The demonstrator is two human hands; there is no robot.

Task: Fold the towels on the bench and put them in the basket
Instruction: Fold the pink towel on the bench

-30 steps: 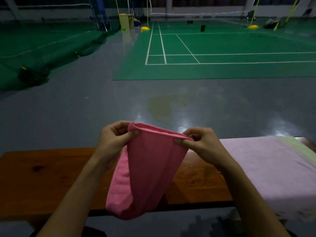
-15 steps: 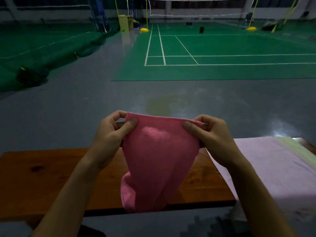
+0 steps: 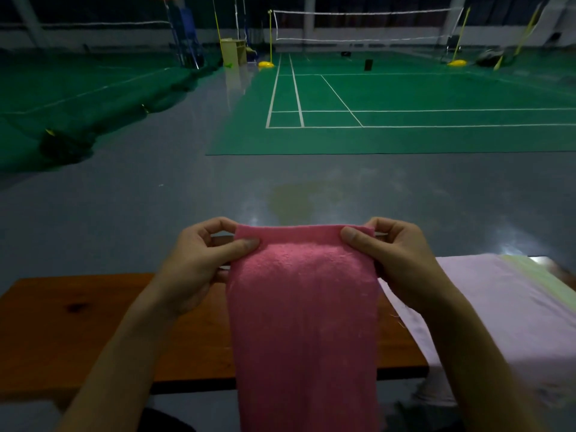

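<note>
Over bench (image 3: 78,310), left hand (image 3: 199,269) and right hand (image 3: 402,263) pinch pink towel (image 3: 305,322) corners with fingers (image 3: 246,244)

I'm in an indoor badminton hall: green court mat (image 3: 389,101) with white lines, net (image 3: 367,26) strung between yellow posts (image 3: 270,42), grey glossy floor (image 3: 156,194), 2nd net (image 3: 87,24) over the court at left. Wooden bench (image 3: 93,322) at courtside.
</note>
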